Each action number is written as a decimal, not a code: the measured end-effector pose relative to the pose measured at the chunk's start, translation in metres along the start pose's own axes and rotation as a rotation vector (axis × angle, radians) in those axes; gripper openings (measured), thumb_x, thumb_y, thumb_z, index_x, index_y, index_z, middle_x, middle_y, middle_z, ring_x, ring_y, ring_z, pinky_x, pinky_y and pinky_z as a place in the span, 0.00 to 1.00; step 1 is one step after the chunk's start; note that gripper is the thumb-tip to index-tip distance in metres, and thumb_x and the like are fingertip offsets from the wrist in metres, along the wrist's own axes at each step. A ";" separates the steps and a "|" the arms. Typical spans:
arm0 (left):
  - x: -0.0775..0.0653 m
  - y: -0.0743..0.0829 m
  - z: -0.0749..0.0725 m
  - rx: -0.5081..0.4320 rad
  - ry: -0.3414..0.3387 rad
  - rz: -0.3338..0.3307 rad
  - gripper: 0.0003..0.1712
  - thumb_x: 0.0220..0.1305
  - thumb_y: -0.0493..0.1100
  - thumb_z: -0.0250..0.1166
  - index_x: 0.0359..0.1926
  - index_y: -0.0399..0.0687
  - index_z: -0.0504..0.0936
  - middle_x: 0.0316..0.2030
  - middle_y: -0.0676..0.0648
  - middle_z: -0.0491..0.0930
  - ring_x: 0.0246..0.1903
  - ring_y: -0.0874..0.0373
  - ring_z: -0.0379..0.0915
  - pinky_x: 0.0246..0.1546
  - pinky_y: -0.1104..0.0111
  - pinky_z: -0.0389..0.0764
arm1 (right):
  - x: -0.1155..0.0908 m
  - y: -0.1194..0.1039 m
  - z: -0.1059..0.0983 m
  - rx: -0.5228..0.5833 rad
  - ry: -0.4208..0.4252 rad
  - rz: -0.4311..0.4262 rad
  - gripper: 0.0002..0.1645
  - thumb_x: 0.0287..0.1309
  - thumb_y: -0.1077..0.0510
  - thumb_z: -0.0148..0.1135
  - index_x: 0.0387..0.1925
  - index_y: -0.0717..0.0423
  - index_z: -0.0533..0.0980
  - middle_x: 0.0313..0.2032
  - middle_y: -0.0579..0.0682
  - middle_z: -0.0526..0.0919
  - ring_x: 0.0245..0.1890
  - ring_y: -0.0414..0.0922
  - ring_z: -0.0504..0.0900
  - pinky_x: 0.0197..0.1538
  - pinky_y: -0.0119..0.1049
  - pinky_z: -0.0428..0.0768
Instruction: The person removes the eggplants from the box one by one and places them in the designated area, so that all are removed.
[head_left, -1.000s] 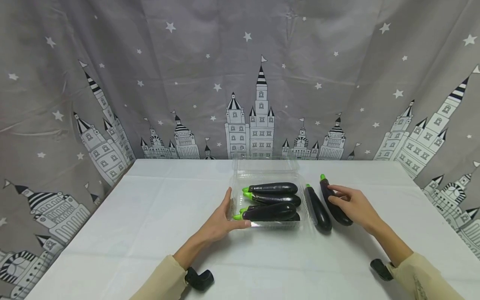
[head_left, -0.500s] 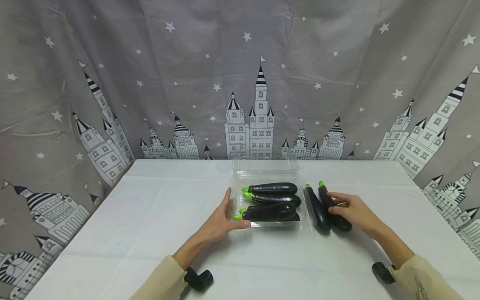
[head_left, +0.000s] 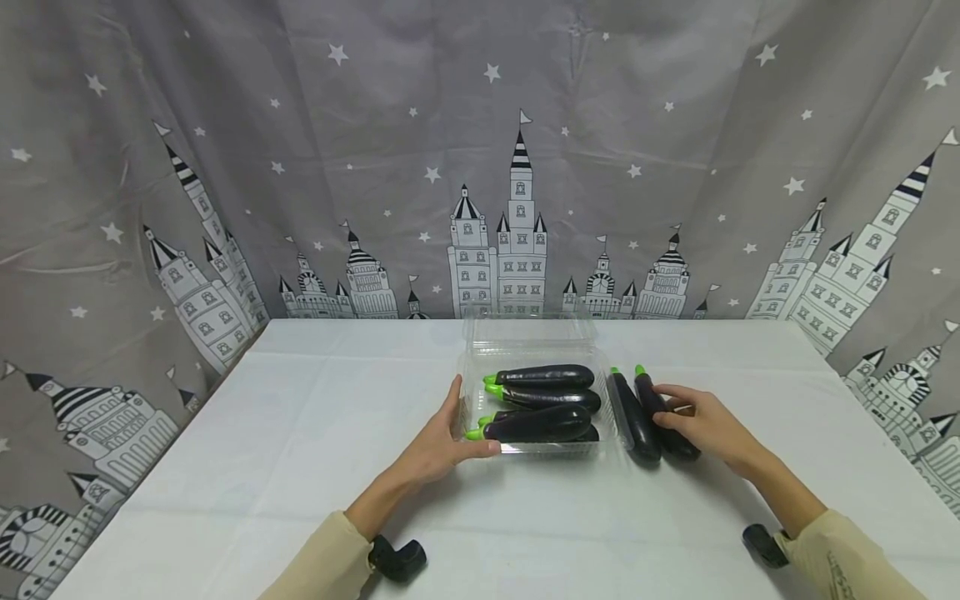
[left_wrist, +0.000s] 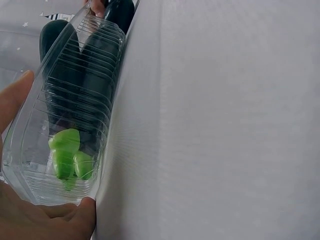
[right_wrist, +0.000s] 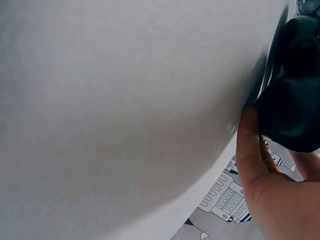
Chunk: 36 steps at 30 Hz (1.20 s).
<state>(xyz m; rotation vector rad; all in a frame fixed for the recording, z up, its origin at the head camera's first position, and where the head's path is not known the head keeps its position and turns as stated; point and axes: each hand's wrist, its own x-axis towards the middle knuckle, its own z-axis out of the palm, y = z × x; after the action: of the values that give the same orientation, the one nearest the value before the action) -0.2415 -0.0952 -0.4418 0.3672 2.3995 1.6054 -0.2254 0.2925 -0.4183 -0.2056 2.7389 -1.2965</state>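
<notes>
A clear plastic clamshell container (head_left: 551, 450) stands with its lid raised and several eggplants (head_left: 543, 425) lying in its base. My left hand (head_left: 435, 442) rests against the container's front left corner, fingers straight along the side and thumb along the front. In the left wrist view, green stem ends (left_wrist: 65, 150) show through the clear wall. Right of the container, one eggplant (head_left: 634, 421) leans close along its side. Beside it lies a second eggplant (head_left: 658, 404), which my right hand (head_left: 708, 429) holds between thumb and fingers. From the right wrist, its dark rounded end (right_wrist: 292, 115) shows above the hand.
A white cloth (head_left: 315, 433) covers the table. Behind it hangs a grey curtain (head_left: 345, 125) printed with castles and stars. The raised clear lid (head_left: 532, 329) stands at the back of the container, near the table's far edge.
My right hand has moved the outer eggplant a little left and nearer me, up beside the other loose eggplant. The left hand and the container have stayed in place.
</notes>
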 end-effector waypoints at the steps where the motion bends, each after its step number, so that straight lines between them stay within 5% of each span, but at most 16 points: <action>1: 0.000 0.000 0.000 0.001 0.000 -0.001 0.73 0.48 0.58 0.78 0.79 0.49 0.35 0.77 0.40 0.38 0.75 0.43 0.31 0.69 0.41 0.39 | 0.000 0.000 0.000 0.000 0.002 -0.003 0.34 0.65 0.58 0.61 0.67 0.71 0.65 0.53 0.71 0.76 0.52 0.62 0.78 0.49 0.50 0.79; 10: 0.000 0.000 0.000 -0.004 -0.003 -0.003 0.73 0.48 0.58 0.78 0.79 0.49 0.35 0.77 0.39 0.39 0.75 0.43 0.32 0.69 0.41 0.40 | 0.000 0.002 0.000 -0.025 -0.001 0.012 0.35 0.63 0.59 0.64 0.66 0.72 0.65 0.53 0.73 0.75 0.53 0.65 0.77 0.51 0.54 0.79; 19: 0.000 0.000 -0.001 0.008 -0.007 -0.005 0.72 0.49 0.57 0.77 0.79 0.49 0.35 0.77 0.40 0.39 0.75 0.43 0.31 0.69 0.41 0.40 | -0.002 0.002 -0.002 -0.067 0.061 0.010 0.31 0.60 0.58 0.66 0.61 0.70 0.71 0.39 0.59 0.82 0.44 0.56 0.79 0.40 0.42 0.78; 36: 0.000 0.001 -0.001 0.031 -0.010 0.003 0.72 0.49 0.58 0.77 0.79 0.49 0.35 0.77 0.39 0.38 0.75 0.42 0.31 0.69 0.41 0.40 | -0.002 0.005 -0.002 -0.063 0.072 0.018 0.26 0.66 0.55 0.60 0.60 0.68 0.73 0.46 0.64 0.81 0.46 0.57 0.80 0.42 0.44 0.79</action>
<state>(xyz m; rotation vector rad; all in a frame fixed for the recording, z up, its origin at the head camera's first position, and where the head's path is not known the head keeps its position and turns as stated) -0.2417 -0.0953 -0.4404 0.3842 2.4204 1.5649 -0.2239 0.2979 -0.4211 -0.1426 2.8367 -1.2386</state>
